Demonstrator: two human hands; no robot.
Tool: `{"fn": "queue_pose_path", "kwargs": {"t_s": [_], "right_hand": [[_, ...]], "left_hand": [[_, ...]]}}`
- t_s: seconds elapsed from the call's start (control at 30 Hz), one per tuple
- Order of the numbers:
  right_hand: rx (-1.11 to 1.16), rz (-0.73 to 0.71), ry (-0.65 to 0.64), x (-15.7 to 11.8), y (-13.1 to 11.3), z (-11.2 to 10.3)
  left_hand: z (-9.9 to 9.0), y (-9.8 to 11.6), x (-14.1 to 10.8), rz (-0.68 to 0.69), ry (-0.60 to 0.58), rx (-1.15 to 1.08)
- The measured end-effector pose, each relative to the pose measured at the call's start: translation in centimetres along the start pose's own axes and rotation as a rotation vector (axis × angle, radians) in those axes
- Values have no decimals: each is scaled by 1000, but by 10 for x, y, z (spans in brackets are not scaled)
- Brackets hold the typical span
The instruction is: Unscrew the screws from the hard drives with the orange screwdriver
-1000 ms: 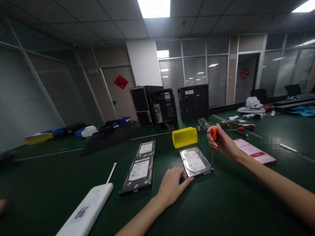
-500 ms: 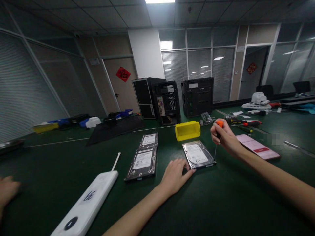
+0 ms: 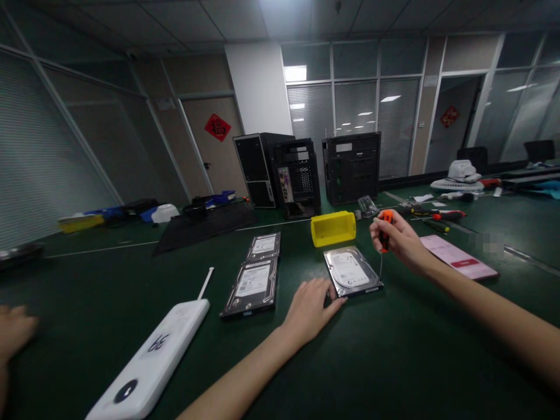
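A silver hard drive (image 3: pixel 351 269) lies label up on the green table. My left hand (image 3: pixel 310 304) rests at its near left corner, thumb and fingers closed on that corner. My right hand (image 3: pixel 396 234) grips an orange and black screwdriver (image 3: pixel 385 230), held upright with its thin shaft pointing down. The tip meets the drive's right corner. Two more hard drives, one nearer (image 3: pixel 254 284) and one farther (image 3: pixel 264 245), lie end to end on the left. Behind the silver drive sits a yellow tray (image 3: pixel 333 228) with its open side facing me.
A white device marked 39 (image 3: pixel 153 356) lies at the front left. A pink-screened phone (image 3: pixel 459 258) is right of my right hand, with tools (image 3: pixel 450 216) behind. Computer cases (image 3: pixel 352 169) stand at the back. Another person's hand (image 3: pixel 16 332) shows at the left edge.
My right fingers have shifted around the screwdriver handle, and more of its orange shows. The view has tilted slightly. The drives and my left hand keep their places on the table.
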State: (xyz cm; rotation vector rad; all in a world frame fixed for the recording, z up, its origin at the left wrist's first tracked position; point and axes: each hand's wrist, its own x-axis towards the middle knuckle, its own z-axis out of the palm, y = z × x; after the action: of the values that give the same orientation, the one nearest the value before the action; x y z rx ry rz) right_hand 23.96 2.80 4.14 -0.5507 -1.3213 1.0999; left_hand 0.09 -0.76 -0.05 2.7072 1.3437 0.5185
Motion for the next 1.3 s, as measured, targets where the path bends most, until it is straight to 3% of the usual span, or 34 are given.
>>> {"fn": "queue_pose_path", "kwargs": {"t_s": [0.3, 0.57, 1.3], "right_hand": [[95, 24, -76, -2, -4, 7], [6, -16, -1, -1, -4, 8], [70, 2, -51, 1, -5, 10]], "left_hand": [[-4, 2, 2, -13, -31, -19], [-2, 1, 1, -8, -28, 7], [-2, 3, 3, -8, -50, 84]]}}
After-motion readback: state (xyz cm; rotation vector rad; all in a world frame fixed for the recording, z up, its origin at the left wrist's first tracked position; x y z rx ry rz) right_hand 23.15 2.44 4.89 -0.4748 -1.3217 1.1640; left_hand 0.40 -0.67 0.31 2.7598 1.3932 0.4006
